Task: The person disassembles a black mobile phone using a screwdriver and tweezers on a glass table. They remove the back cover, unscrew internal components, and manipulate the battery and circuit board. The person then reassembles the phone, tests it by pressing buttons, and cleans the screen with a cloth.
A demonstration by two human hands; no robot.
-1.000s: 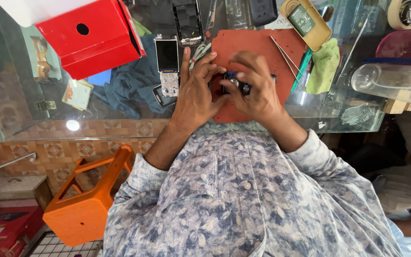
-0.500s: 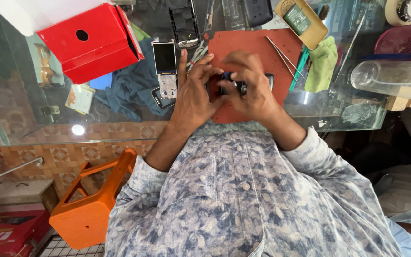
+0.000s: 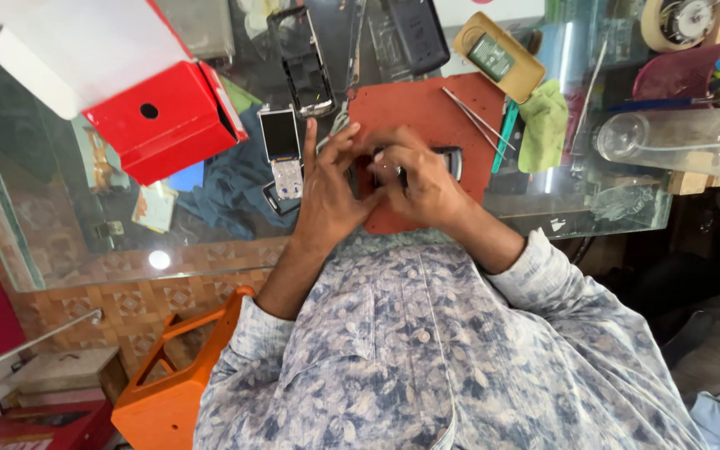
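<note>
Both hands meet over a red work mat (image 3: 435,104) on a glass counter. My right hand (image 3: 427,183) is curled around a small dark phone body (image 3: 452,158), of which only a rim and a metal bit show. My left hand (image 3: 327,187) presses against the same phone from the left, thumb on it and fingers raised and slightly spread. Most of the phone is hidden by the fingers.
A small opened phone with a screen (image 3: 281,146) lies left of the hands and a black phone frame (image 3: 306,62) above. Tweezers (image 3: 477,117), a green cloth (image 3: 543,125), a tan tray (image 3: 502,54), a clear jar (image 3: 677,142), a red box (image 3: 164,121) and an orange stool (image 3: 177,383) surround them.
The hands stay together on the phone over the mat. My left fingers have lifted and spread a little, and the view has shifted slightly.
</note>
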